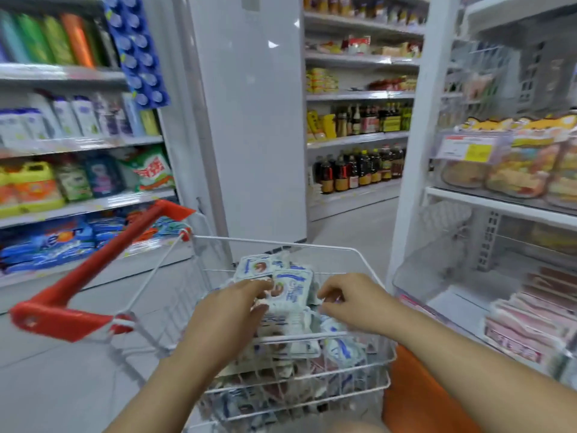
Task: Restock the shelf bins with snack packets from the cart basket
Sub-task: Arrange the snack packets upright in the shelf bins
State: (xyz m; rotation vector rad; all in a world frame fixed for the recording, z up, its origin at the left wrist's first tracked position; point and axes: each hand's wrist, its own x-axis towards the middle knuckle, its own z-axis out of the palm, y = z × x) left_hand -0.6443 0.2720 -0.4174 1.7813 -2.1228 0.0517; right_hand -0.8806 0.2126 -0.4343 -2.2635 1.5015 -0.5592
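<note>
Seen from the head camera, a white wire cart basket (281, 242) stands in a shop aisle just in front of the person, its red handle (93, 267) swung out to the left. The basket is heaped with white-and-blue snack packets (342, 346), and more of them show through the wire sides lower down. The left hand (231, 310) reaches in over the near rim, with its fingers laid on the face of the top packet (293, 287) and its thumb curled under that packet's left edge, so it is pinching the packet. The right hand (352, 303) comes in from the other side, its fingers curled at the right edge of the same pile. The blur hides whether it actually holds a packet, so I cannot tell. Both forearms are bare. Just right of the basket is a white shelf unit with clear shelf bins. The lower bin (437, 276) is near the right hand and holds flat pink packets (530, 320) at its far end. An upper bin (468, 157) carries yellow and orange bags behind a price label. An orange object (415, 395) sits low between the basket and the shelf unit. A white pillar (249, 120) rises beyond the basket. Shelves of detergent (62, 182) run along the left, and shelves of dark bottles (359, 167) stand farther back.
</note>
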